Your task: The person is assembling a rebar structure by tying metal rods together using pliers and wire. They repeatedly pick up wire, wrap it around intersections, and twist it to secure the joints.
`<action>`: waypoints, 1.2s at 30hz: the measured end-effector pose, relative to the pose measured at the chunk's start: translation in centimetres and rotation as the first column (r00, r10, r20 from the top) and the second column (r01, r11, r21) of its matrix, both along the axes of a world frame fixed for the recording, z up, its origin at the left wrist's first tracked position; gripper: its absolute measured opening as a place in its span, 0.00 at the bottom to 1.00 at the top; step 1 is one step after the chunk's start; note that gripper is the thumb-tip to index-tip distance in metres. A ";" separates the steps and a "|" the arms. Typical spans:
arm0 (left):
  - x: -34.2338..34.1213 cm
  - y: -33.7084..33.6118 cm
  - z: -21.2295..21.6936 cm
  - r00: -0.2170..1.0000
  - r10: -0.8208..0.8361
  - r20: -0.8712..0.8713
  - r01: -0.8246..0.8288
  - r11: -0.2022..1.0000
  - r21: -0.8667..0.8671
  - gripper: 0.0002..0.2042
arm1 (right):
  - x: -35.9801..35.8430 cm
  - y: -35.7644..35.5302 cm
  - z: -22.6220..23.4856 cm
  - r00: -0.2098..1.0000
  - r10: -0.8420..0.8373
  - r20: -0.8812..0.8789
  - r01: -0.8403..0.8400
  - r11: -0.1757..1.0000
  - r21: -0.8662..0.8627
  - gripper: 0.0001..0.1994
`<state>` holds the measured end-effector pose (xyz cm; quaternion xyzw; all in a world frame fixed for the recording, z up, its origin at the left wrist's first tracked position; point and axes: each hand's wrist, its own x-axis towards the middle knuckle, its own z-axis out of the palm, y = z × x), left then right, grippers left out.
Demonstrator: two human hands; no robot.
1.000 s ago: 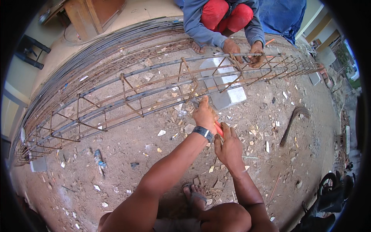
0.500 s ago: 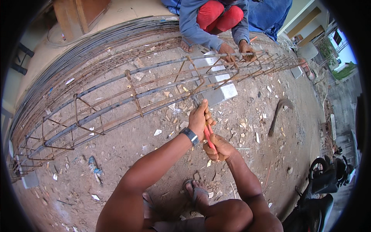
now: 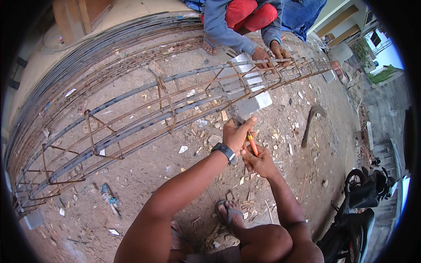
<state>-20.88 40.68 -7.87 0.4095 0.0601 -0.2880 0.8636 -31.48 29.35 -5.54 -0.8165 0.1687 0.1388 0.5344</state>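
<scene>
Both my hands are on a pair of red-handled pliers (image 3: 254, 147), just on my side of a long rebar cage (image 3: 163, 115). My left hand (image 3: 237, 134), with a dark band at the wrist, is closed around the tool near its grey metal end, thumb stretched along it. Lower down, my right hand (image 3: 259, 161) grips the red handles. The tool's metal end lies close to the cage's lower bars; whether it touches them I cannot tell. Across the cage, a co-worker's hands (image 3: 272, 57) are at the upper bar.
Grey blocks (image 3: 249, 105) lie under the cage. Long loose rods (image 3: 66, 72) run behind it. A bundle of thin wire (image 3: 310, 125) is on the littered ground at right. A motorbike (image 3: 357, 210) stands at lower right, and a crushed bottle (image 3: 109, 197) lies at left.
My hands have shifted slightly right, and the pliers' handles have turned. My right hand has loosened and moved along the handles. The co-worker's hands stay at the bar.
</scene>
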 end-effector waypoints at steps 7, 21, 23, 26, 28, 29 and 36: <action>1.0 -0.1 0.1 0.975 -0.117 -0.188 0.047 0.939 -0.340 0.10 | -0.1 -0.7 0.3 0.936 0.031 -0.351 0.213 0.745 0.633 0.14; 1.2 -4.9 -1.1 0.918 0.364 -0.159 -0.374 0.927 -0.036 0.09 | 1.8 -0.2 -3.2 0.954 0.036 0.299 0.176 0.738 -0.651 0.07; 0.9 -3.0 -0.9 0.978 0.119 -0.174 -0.143 0.981 -0.131 0.10 | 1.6 -1.5 -3.9 0.975 0.004 0.221 0.118 0.836 -0.536 0.11; 1.2 0.0 -1.6 0.999 0.029 -0.033 -0.034 0.984 -0.173 0.14 | 2.6 -1.2 -3.3 0.996 -0.043 -0.079 0.019 0.958 -0.287 0.17; 1.4 1.2 -2.2 0.998 -0.053 0.023 0.057 0.971 -0.230 0.15 | 2.9 -0.4 -2.3 0.960 -0.003 -0.279 0.060 0.979 0.197 0.16; 1.5 1.3 -2.2 0.994 -0.107 0.031 0.111 0.943 -0.314 0.15 | 3.1 0.0 -1.8 0.931 0.051 -0.361 0.113 0.900 0.421 0.16; 0.3 -0.8 -1.2 0.984 -0.122 -0.128 0.072 0.937 -0.343 0.22 | 1.1 -0.7 -1.1 0.919 0.173 -0.355 -0.017 0.914 0.404 0.15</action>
